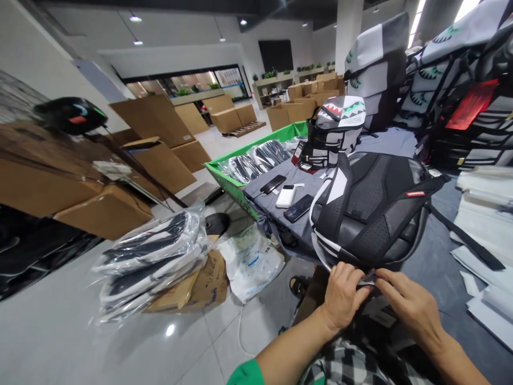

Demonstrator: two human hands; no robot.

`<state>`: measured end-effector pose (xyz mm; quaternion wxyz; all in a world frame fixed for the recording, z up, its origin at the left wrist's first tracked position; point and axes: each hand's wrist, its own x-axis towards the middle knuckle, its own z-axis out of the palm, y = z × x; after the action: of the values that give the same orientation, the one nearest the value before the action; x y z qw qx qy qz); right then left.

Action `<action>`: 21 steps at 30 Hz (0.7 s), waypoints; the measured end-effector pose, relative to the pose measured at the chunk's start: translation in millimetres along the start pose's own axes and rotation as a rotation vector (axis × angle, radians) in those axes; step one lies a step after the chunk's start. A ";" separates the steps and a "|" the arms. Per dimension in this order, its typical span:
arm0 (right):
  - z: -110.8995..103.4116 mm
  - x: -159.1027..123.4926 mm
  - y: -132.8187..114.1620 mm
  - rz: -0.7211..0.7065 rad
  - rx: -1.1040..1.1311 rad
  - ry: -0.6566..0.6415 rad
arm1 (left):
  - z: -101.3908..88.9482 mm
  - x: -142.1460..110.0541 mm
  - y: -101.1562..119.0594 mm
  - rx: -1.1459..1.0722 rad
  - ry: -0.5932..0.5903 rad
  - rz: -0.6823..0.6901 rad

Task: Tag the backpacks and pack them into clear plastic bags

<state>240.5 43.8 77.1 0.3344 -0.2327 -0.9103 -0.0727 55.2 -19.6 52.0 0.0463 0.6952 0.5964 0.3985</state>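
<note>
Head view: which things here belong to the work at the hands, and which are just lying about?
At the hands: left hand and right hand, both at the lower edge of the black and grey backpack.

Lying about: shark-mouth backpack, phone, white power bank, plastic-wrapped bags, cardboard boxes.

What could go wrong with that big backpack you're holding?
The backpack may slip if your left hand and right hand let go, because it seems to sit near the edge of the grey cloth. It could also bump the phone or power bank lying close by. The white cable on the floor could trip someone.
</note>
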 end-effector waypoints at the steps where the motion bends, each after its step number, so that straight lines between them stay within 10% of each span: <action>1: -1.7 0.8 3.3 -0.051 0.027 -0.006 | 1.1 -0.6 -0.1 -0.029 0.025 0.025; 12: -12.4 26.3 9.0 -0.225 -0.031 -0.054 | 11.9 7.2 -16.0 -0.174 0.221 0.237; 21: 7.8 20.5 -10.3 0.009 -0.134 0.195 | 11.4 6.0 -5.4 -0.392 0.189 -0.266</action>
<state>217.4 44.7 84.6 0.4053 -0.2504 -0.8656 -0.1541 57.6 -8.3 44.3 0.1765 0.5481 0.5957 0.5600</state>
